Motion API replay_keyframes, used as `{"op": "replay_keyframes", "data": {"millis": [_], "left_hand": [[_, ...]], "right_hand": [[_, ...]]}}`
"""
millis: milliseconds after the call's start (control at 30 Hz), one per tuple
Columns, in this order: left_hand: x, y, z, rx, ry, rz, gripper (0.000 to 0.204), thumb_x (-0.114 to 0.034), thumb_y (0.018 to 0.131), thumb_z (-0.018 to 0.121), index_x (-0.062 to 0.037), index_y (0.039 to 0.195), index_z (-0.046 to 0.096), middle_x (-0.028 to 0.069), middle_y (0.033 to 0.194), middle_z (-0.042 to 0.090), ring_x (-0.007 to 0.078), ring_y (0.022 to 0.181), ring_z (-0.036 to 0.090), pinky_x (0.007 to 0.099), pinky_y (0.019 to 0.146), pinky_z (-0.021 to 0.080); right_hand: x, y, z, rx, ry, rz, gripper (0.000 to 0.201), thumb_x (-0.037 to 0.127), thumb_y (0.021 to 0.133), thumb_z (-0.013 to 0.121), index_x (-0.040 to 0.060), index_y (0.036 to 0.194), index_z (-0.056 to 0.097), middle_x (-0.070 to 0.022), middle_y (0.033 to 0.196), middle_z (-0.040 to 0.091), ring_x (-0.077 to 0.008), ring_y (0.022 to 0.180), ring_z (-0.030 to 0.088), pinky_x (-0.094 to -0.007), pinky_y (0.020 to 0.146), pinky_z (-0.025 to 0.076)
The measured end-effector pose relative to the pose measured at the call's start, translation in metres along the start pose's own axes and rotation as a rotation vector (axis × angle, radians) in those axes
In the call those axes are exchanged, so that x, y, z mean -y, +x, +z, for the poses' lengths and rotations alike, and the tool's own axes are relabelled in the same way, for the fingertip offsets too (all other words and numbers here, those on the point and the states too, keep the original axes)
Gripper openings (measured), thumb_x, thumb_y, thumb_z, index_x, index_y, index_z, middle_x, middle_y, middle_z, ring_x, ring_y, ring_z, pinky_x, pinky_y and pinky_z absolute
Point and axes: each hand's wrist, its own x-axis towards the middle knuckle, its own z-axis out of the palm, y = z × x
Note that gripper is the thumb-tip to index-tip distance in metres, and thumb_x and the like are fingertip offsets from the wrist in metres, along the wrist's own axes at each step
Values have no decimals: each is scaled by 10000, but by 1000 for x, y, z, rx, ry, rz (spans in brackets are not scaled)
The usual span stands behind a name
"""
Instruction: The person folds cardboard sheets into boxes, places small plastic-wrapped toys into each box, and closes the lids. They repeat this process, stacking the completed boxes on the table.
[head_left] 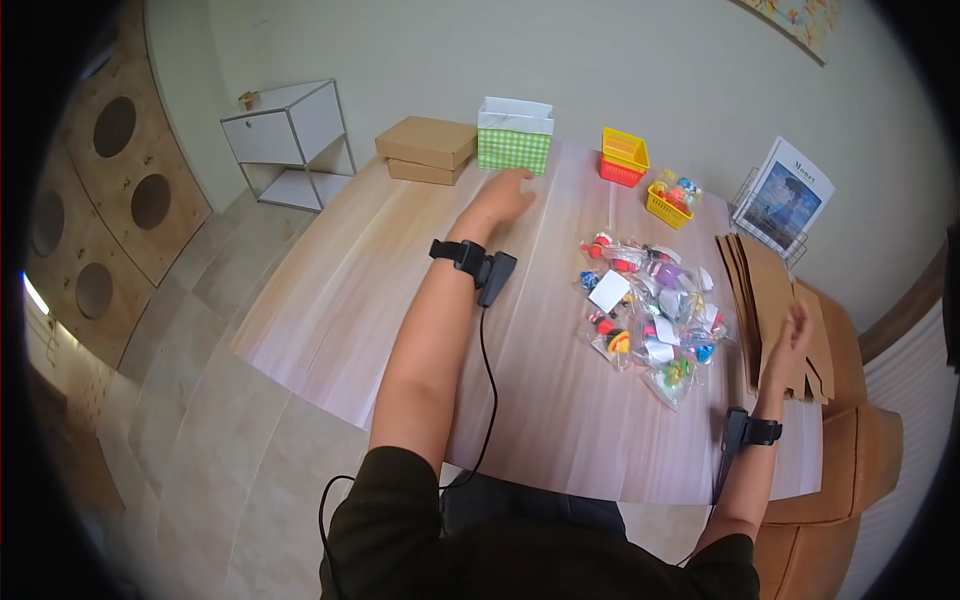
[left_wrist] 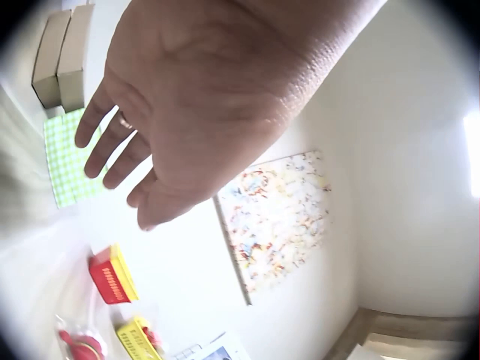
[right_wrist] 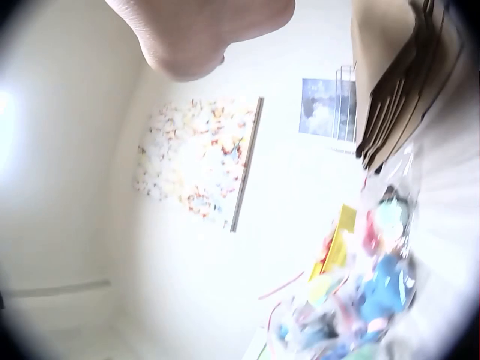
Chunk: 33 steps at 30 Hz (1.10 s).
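My left hand (head_left: pixel 503 197) reaches over the table just in front of a green gingham paper bag (head_left: pixel 513 150) with a white top. Its fingers are extended and hold nothing; the left wrist view shows the bare palm and a ring (left_wrist: pixel 125 121) on one finger. Beside the bag stand two stacked cardboard boxes (head_left: pixel 428 137). At the table's right side, my right hand (head_left: pixel 788 345) is raised with straight fingers by a stack of flat brown paper bags (head_left: pixel 768 300). Only part of that hand shows in the right wrist view. Between the hands lies a pile of small colourful toys (head_left: pixel 665 275) in clear plastic packets.
At the back are nested red and yellow baskets (head_left: pixel 624 160) and a yellow basket (head_left: pixel 668 212) holding wrapped items. A wire rack (head_left: pixel 745 205) bears a Monet print (head_left: pixel 788 197). A brown leather seat (head_left: pixel 830 475) adjoins the right edge; a white cabinet (head_left: pixel 300 125) stands beyond the table at left.
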Motion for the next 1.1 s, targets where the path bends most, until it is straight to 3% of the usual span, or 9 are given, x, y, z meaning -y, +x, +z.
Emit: {"op": "replay_keyframes", "data": {"millis": [233, 333, 400, 533, 600, 800, 900, 1000, 1100], "left_hand": [[142, 24, 0, -463, -92, -297, 463, -243, 828, 657, -23, 1228, 578, 302, 1265, 532, 418, 1204, 506, 435, 1023, 413], [164, 17, -15, -558, -234, -521, 572, -249, 832, 658, -11, 1325, 490, 299, 1324, 481, 429, 1243, 466, 447, 1056, 382], [168, 9, -22, -632, -298, -658, 650, -255, 831, 664, 2, 1379, 428, 299, 1376, 433, 423, 1275, 434, 441, 1083, 355], [201, 5, -28, -720, -413, -540, 701, -167, 830, 625, 41, 1428, 324, 284, 1439, 358, 394, 1337, 365, 413, 1134, 281], [213, 2, -31, -744, -467, -474, 700, -106, 827, 593, 58, 1438, 293, 276, 1465, 328, 375, 1372, 323, 394, 1152, 246], [239, 7, -44, -705, -522, -431, 746, -8, 820, 509, 71, 1480, 171, 273, 1535, 221, 359, 1441, 209, 360, 1180, 178], [241, 7, -54, -676, -443, -412, 749, -8, 839, 494, 72, 1488, 128, 279, 1541, 200, 364, 1448, 190, 363, 1186, 159], [248, 14, -63, -649, -399, -412, 788, 47, 815, 460, 28, 1510, 90, 273, 1553, 182, 348, 1460, 175, 359, 1180, 156], [249, 20, -71, -602, -419, -436, 780, 81, 840, 419, 7, 1517, 38, 272, 1547, 203, 346, 1455, 192, 363, 1176, 172]], "right_hand": [[66, -22, 80, 703, 109, -33, 200, 81, 947, 552, 41, 1136, 601, -81, 1151, 604, -178, 1085, 568, -312, 964, 434], [88, -39, 122, 917, 185, 66, 204, 99, 940, 574, 62, 1137, 610, -65, 1125, 606, -169, 1056, 578, -304, 931, 451], [112, -45, 153, 1057, 145, -60, 224, 115, 931, 595, 54, 1146, 611, -59, 1124, 606, -161, 1045, 584, -294, 914, 461], [132, -68, 229, 1338, 305, 201, 343, 165, 930, 608, 26, 1239, 556, -67, 1123, 609, -156, 1055, 576, -286, 912, 463], [131, -78, 271, 1488, 204, 160, 404, 173, 944, 594, 24, 1310, 513, -61, 1184, 588, -146, 1119, 545, -296, 987, 424], [117, -134, 397, 1528, 159, 148, 693, 206, 887, 673, -32, 1437, 326, -150, 1246, 550, -194, 1189, 519, -298, 1015, 406], [132, -143, 430, 1494, 220, 102, 841, 211, 825, 688, -71, 1466, 222, -263, 1443, 397, -320, 1338, 407, -356, 1108, 327], [142, -143, 456, 1552, 208, 124, 933, 173, 815, 675, -87, 1488, 83, -284, 1519, 265, -344, 1408, 303, -365, 1145, 262], [117, -151, 490, 1433, 297, 88, 969, 132, 813, 652, -63, 1499, -4, -277, 1536, 233, -340, 1411, 298, -339, 1142, 257]]}}
